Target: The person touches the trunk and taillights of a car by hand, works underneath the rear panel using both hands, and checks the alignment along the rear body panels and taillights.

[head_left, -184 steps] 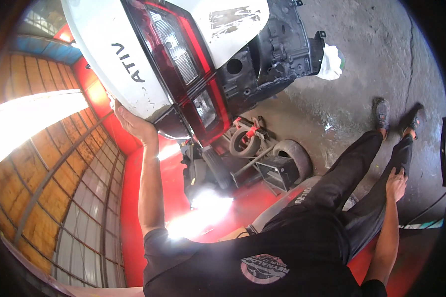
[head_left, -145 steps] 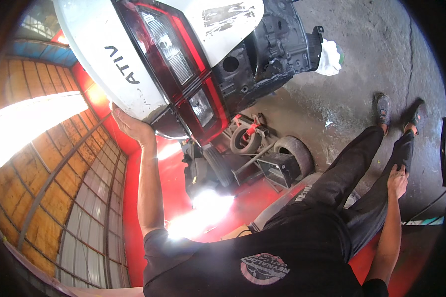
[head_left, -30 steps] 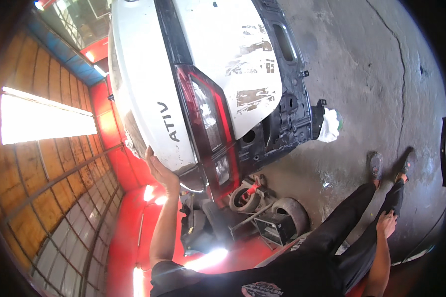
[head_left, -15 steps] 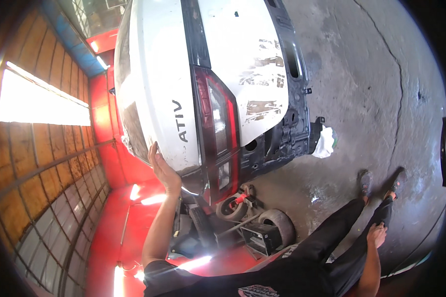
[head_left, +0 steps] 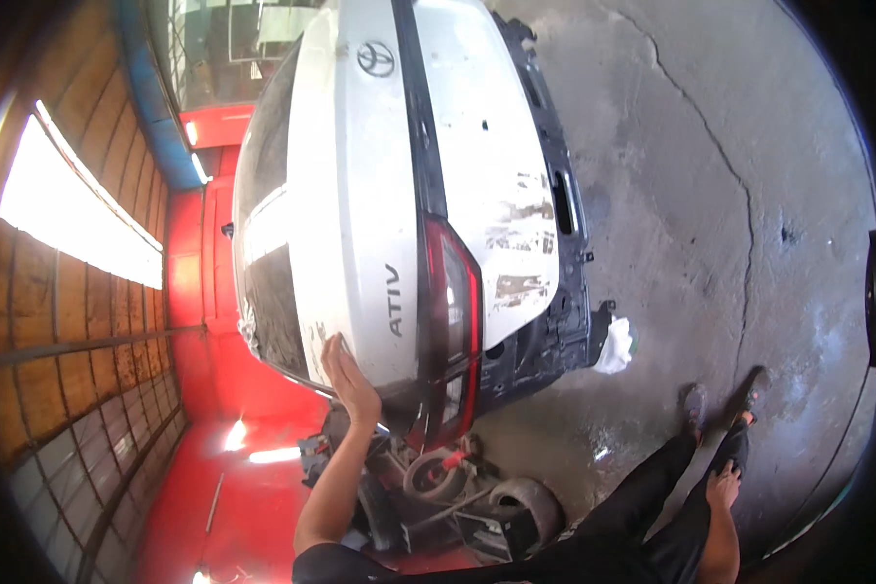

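My left hand (head_left: 351, 383) lies with fingers stretched out on the rear corner of a white car's trunk lid (head_left: 365, 209), near its edge by the rear window. Beside it is the red and clear tail light (head_left: 454, 302). Below the lid's dark trim strip, the white rear panel (head_left: 487, 117) carries worn, scuffed patches. No bumper covers the black body structure (head_left: 555, 331) under it. At the lower right, my right hand (head_left: 722, 484) hangs in front of my dark trouser leg, its fingers curled in; whatever they may hold is too small to make out.
Old tyres (head_left: 528, 506) and a black crate-like box (head_left: 496, 533) lie on the floor beyond the car's corner. A white bundle (head_left: 615, 346) hangs at the car's lower edge. Cracked, stained concrete floor (head_left: 672, 214) stretches to the right; a red wall (head_left: 234, 389) stands behind the car.
The view has shifted, showing more of the trunk lid and its round emblem. My left hand stays on the lid's corner, and my right hand still hangs by my leg.
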Available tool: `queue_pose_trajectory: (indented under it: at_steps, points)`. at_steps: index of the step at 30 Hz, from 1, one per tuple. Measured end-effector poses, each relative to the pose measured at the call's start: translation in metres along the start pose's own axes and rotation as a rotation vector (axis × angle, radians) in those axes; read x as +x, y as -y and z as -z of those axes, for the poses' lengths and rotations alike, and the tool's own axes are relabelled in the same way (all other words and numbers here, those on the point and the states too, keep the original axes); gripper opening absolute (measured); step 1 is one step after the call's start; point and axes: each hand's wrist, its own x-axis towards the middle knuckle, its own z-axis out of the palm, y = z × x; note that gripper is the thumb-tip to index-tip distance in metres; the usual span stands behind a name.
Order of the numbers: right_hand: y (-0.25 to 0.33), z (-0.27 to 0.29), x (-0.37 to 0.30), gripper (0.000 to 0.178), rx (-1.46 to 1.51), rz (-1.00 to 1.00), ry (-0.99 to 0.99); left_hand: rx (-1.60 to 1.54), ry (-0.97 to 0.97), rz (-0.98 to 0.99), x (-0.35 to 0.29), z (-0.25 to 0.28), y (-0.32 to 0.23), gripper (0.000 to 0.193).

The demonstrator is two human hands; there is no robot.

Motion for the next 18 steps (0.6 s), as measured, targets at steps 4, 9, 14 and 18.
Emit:
queue_pose_trajectory:
  at_steps: [4,9,14,18]
  points:
    - [-0.001,0.005,-0.022,0.074,-0.023,0.031,0.232,0.009,0.005,-0.059,0.002,0.005,0.006,0.036]
    - [-0.009,0.018,-0.056,0.079,0.010,0.066,0.409,-0.023,-0.025,-0.062,0.003,0.006,0.007,0.034]
    - [-0.020,0.037,-0.079,0.075,-0.001,0.113,0.474,0.009,-0.029,-0.075,0.001,0.008,0.009,0.035]
    - [-0.021,0.069,-0.076,0.073,0.058,0.127,0.462,-0.030,-0.038,-0.010,-0.001,0.011,0.007,0.034]
